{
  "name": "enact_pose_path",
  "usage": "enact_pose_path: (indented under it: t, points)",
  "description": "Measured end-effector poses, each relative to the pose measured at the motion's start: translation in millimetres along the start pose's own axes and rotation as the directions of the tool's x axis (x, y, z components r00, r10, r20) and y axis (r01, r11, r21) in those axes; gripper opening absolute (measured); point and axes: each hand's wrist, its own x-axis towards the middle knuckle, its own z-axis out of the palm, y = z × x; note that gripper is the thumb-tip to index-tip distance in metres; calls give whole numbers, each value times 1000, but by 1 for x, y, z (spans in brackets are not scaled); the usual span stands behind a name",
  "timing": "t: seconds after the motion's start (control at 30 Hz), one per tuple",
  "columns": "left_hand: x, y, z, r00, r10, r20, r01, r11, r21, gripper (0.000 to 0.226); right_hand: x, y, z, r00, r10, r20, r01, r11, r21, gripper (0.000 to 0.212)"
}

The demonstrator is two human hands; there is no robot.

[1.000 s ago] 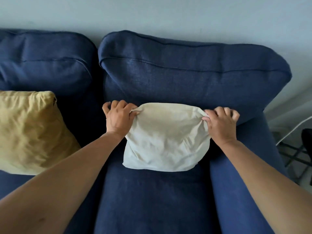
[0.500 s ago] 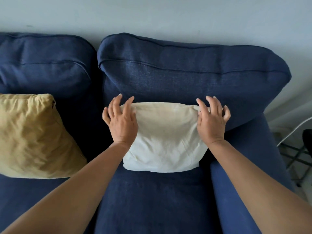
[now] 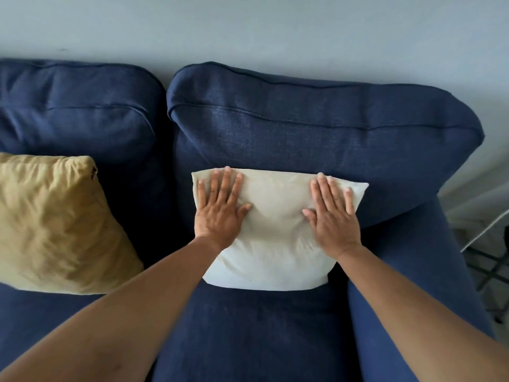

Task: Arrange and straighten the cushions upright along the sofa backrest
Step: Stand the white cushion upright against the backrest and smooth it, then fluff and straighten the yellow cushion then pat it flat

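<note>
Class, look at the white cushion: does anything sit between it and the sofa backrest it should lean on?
Nothing visible does. The white cushion leans directly against the blue backrest, both hands pressed flat on its front; the yellow cushion sits apart to the left.

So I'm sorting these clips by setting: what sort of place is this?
Most likely a home living room. A dark blue sofa stands against a plain pale wall, with a cream cushion and a mustard cushion propped against its backrest. Both hands lie flat on the cream one.
</note>
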Motion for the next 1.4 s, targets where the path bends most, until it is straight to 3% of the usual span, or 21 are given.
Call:
enact_pose_path:
  t: [0.17,0.3,0.53,0.67,0.73,0.8,0.9,0.97,1.07,1.13,1.23,1.4]
  points:
    - [-4,-30,-17,984,-170,56,174,983,-65,72,-5,15,-14,979,181,89,-185,982,44,71]
    - [-19,-51,-41,970,-243,11,240,947,-212,70,-5,-7,-37,957,285,58,-291,934,209,70]
    - [-67,-86,-82,948,-308,-76,252,876,-411,58,0,-143,-90,990,142,-19,-119,886,448,52]
    - [-75,-116,-103,918,-344,-196,198,828,-525,49,15,-215,-112,984,175,-45,-120,818,562,47]
    - [-102,-221,-118,886,-376,-272,173,812,-557,46,34,-325,-141,987,121,-109,-35,810,586,48]
    - [-103,-233,-121,886,-350,-304,131,818,-560,44,38,-335,-147,985,140,-97,-50,784,619,51]
    - [-132,-320,-125,874,-416,-249,207,784,-585,44,55,-406,-154,978,180,-105,-66,746,663,51]
    - [-148,-391,-122,840,-514,-175,310,718,-624,46,69,-459,-166,959,280,-37,-166,666,728,56]
    - [-158,-464,-118,779,-624,-62,435,609,-664,51,91,-499,-173,843,515,158,-425,455,783,72]
    - [-154,-501,-115,723,-691,-1,499,523,-691,58,98,-514,-170,779,567,266,-526,362,770,81]
    - [-134,-539,-111,671,-734,105,542,388,-745,71,103,-525,-164,756,566,329,-577,339,743,89]
    - [-94,-569,-90,671,-702,239,587,307,-749,84,117,-532,-139,751,576,323,-577,334,745,95]
